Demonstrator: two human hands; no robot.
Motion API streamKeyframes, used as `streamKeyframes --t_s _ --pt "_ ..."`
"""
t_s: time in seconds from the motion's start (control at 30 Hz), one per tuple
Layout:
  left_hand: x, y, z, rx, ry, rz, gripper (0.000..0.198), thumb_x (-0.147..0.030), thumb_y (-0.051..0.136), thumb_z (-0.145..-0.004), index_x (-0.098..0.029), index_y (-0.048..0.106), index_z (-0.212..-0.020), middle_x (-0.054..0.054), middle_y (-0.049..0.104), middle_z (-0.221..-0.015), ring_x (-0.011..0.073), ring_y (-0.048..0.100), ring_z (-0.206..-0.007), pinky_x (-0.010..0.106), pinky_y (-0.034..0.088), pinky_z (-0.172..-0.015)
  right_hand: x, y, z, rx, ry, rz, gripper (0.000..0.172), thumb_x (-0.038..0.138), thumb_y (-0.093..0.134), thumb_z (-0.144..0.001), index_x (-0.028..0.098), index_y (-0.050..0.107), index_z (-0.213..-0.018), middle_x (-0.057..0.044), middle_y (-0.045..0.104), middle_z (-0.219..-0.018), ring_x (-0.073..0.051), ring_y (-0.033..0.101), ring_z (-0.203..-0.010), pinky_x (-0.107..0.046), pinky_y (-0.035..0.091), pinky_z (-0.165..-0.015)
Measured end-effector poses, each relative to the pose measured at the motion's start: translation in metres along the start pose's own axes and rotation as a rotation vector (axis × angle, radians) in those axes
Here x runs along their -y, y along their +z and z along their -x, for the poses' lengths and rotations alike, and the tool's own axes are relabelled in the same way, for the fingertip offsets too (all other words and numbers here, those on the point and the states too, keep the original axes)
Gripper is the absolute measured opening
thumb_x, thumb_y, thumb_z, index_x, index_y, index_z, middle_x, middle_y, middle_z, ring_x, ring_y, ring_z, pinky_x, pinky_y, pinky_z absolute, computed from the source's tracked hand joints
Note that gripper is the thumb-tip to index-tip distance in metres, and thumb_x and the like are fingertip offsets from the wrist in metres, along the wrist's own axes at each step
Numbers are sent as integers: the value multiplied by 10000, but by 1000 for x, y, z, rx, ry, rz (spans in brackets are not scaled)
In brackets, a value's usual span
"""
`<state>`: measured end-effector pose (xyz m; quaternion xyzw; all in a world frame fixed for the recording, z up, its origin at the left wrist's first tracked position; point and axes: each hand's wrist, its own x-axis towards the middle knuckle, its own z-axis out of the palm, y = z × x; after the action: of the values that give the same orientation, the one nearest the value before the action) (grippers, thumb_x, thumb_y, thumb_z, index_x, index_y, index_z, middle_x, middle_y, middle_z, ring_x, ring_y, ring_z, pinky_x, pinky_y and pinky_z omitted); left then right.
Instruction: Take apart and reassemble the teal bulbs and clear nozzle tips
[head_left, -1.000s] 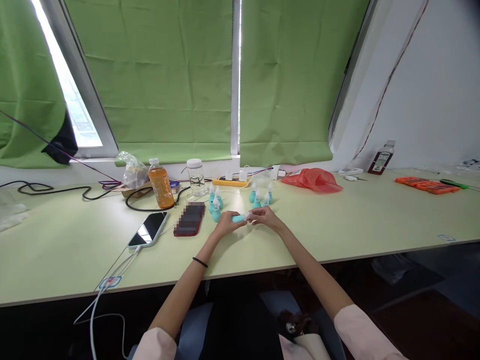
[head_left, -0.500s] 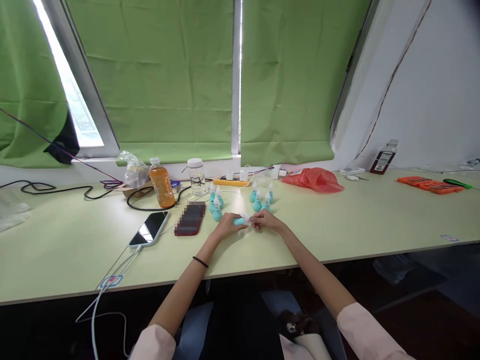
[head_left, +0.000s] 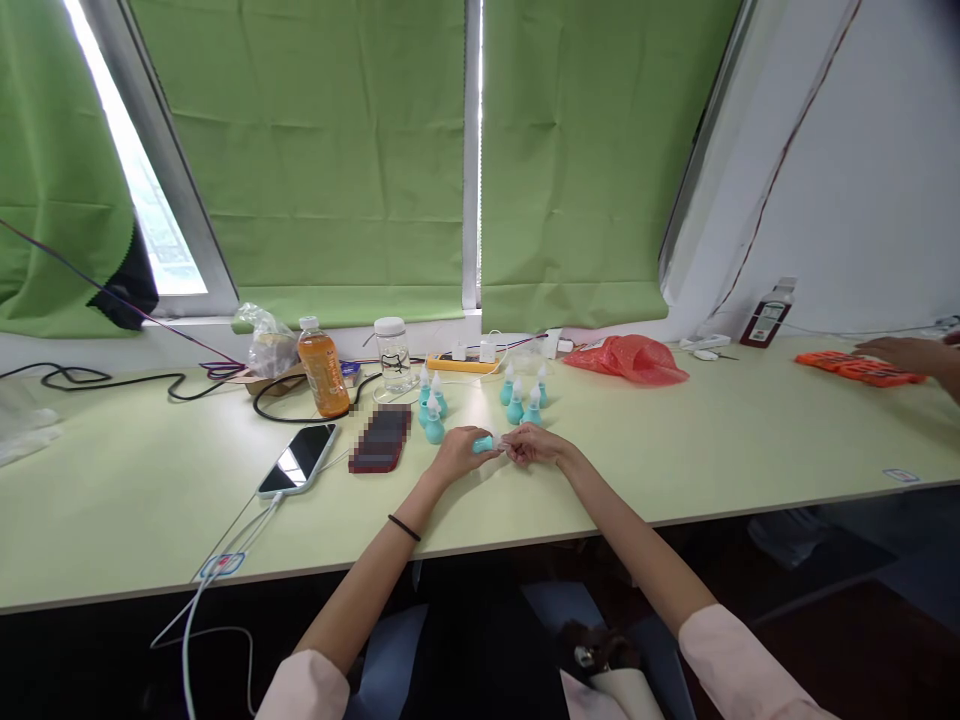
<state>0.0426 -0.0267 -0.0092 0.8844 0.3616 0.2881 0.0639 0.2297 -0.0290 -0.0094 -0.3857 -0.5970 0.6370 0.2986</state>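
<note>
My left hand point(head_left: 453, 453) is closed around the teal body of a small squeeze bottle point(head_left: 484, 443) held on its side just above the table point(head_left: 675, 450). My right hand point(head_left: 534, 444) pinches the bottle's white tip end. Behind my left hand stands a group of three teal bottles with white tips point(head_left: 431, 405). A second group of three like them point(head_left: 523, 395) stands behind my right hand.
An orange drink bottle point(head_left: 322, 372), a clear jar point(head_left: 392, 354), a phone on a cable point(head_left: 297, 458) and a dark flat thing point(head_left: 380, 437) lie to the left. A red plastic bag point(head_left: 628, 359) lies back right. Another person's hand point(head_left: 904, 352) rests by orange trays point(head_left: 847, 367) at far right.
My hands stay together on the small bottle with only slight finger shifts. Another person's hand has come into view at the far right over the orange trays.
</note>
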Motion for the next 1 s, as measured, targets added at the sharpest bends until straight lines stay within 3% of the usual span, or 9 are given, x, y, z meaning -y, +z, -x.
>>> streamKeyframes --t_s 0.33,0.53,0.67,0.8,0.9,1.0 --pt "-3 4 2 20 39 -162 407 -502 465 -715 -191 577 -952 71 572 -744 189 548 -697 251 359 -603 -8 -9 -5 41 80 -38 260 336 578 -676 94 550 -582 2 524 -457 -45 440 -368 -156 352 -362" --pt "-8 2 3 15 56 -195 370 -493 479 -709 -212 590 -922 59 573 -737 180 548 -687 243 349 -583 -4 -5 -2 1 64 24 261 333 599 -641 95 544 -550 1 508 -411 -55 411 -335 -176 335 -336" --pt "-7 1 -1 -60 -8 -195 359 -485 468 -717 -216 590 -922 51 593 -735 174 557 -689 230 347 -572 -2 -1 -9 -165 -40 76 329 418 521 -684 113 528 -559 3 498 -406 -61 400 -327 -189 328 -338" --pt "-4 -4 -4 -179 -138 -216 371 -475 408 -751 -195 583 -921 70 606 -757 190 559 -710 237 345 -569 -6 5 -18 -452 -195 154 390 475 371 -755 127 543 -797 13 503 -458 -82 420 -378 -217 360 -413" --pt "-2 -7 -4 -244 -233 -234 376 -460 376 -767 -172 594 -872 89 606 -760 205 560 -720 245 346 -567 -14 11 -21 -616 -271 261 414 447 430 -736 149 489 -1017 46 458 -431 -101 400 -397 -238 351 -476" --pt "-1 -8 -5 -266 -293 -237 360 -431 381 -770 -158 591 -874 97 609 -776 211 561 -741 245 356 -578 -21 16 -22 -671 -295 360 467 426 525 -680 185 480 -1077 59 424 -403 -123 422 -438 -245 337 -525"
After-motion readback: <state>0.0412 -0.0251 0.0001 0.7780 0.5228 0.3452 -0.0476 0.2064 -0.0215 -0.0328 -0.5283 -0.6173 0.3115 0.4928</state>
